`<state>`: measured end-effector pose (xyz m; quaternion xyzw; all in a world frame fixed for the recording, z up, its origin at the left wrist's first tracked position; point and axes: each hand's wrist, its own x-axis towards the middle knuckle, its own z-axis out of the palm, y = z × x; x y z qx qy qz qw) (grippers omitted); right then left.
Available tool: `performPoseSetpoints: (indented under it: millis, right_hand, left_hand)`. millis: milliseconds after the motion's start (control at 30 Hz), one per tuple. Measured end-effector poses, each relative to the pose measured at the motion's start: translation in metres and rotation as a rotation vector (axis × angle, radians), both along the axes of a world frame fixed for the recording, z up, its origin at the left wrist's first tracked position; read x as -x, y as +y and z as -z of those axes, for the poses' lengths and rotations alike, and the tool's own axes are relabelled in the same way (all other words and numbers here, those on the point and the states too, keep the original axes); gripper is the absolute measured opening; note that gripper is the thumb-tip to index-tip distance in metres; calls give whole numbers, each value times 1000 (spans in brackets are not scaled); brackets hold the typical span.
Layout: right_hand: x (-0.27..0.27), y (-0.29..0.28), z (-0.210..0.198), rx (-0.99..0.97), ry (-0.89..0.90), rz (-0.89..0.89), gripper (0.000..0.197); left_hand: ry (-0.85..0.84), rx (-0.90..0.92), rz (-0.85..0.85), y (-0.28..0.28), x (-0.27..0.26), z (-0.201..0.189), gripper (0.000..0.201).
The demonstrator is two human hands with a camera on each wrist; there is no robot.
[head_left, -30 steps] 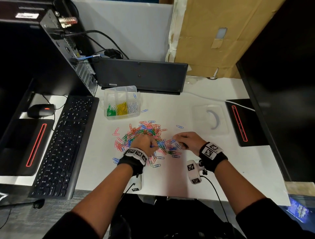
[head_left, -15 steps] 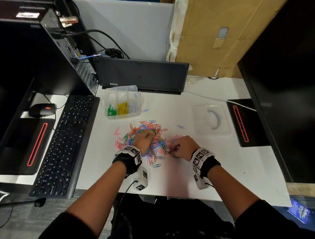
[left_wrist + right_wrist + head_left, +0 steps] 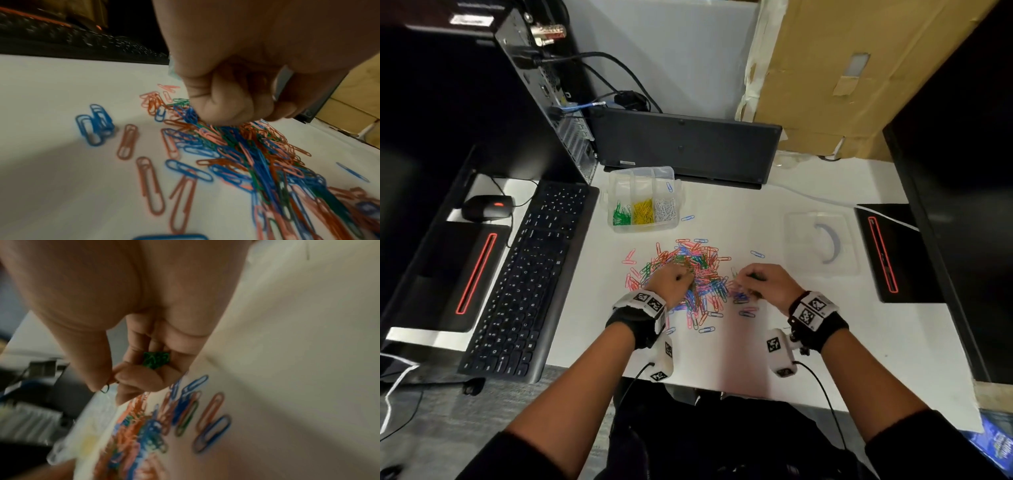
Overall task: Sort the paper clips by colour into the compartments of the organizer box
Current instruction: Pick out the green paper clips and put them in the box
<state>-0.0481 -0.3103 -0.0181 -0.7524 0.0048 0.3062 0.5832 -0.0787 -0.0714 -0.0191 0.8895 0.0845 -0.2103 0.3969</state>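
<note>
Head view shows a white desk (image 3: 808,342) with a mixed pile of paper clips (image 3: 698,270) at its centre, in orange, pink, blue and green. The organizer box (image 3: 642,198), clear plastic, stands on the far side of the pile, just right of a black keyboard (image 3: 527,274); its near row holds green clips in the left compartment, yellow in the middle and white in the right, and one blue clip lies in a far compartment. The left hand (image 3: 671,282) rests on the left part of the pile with its fingers curled inward; in the left wrist view the fingertips (image 3: 218,112) press down into the clips, but whether they hold any clip cannot be told. The right hand (image 3: 763,282) sits at the right edge of the pile. In the right wrist view its curled fingers enclose a small bundle of green clips (image 3: 156,359) in the palm, while thumb and forefinger pinch one further clip (image 3: 107,386) above the desk. A clear lid (image 3: 822,243) lies to the right, well apart from the box.
</note>
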Motion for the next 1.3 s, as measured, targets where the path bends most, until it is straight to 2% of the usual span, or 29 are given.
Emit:
performPoseSetpoints:
  millis: [67,133,233,300,400,533,733,833,900,967,1133,1300]
  right_hand:
    - [1,2,-1,-225,217,168,8]
    - [2,5,0,-362,330,275,6]
    - [4,9,4,-439,426,363,19]
    - [5,11,6,-461,474,361,30]
    - [6,11,5,-563,571,360,36]
    - [5,13,-2,-798,726,382,47]
    - [9,22,-2,-892,776,447,34]
    - [12,30,0,-842,787,499,10]
    - [13,35,0,-808,796,462,17]
    - [14,42,-1,-691,765,409,14]
    - [21,62,-3,-158,428,170,11]
    - [19,72,-2,242,10,-48,15]
  left_hand:
    - [63,-112,20,2,4,-2,52]
    - [90,-222,57,2,9,-1,60]
    - [98,-295,63,-1,16,6,43]
    - [85,-276,19,-4,19,8,29]
    - [78,-215,-29,-8,19,10,17]
    - [58,-117,-79,-4,21,11,15]
    - [44,70,-217,7,26,12,13]
    - [59,80,-232,14,26,8,18]
    - [66,67,-211,17,27,6,18]
    - [66,105,-194,21,28,7,16]
    - [30,264,-156,29,32,10,10]
    - [8,281,-183,24,30,4,12]
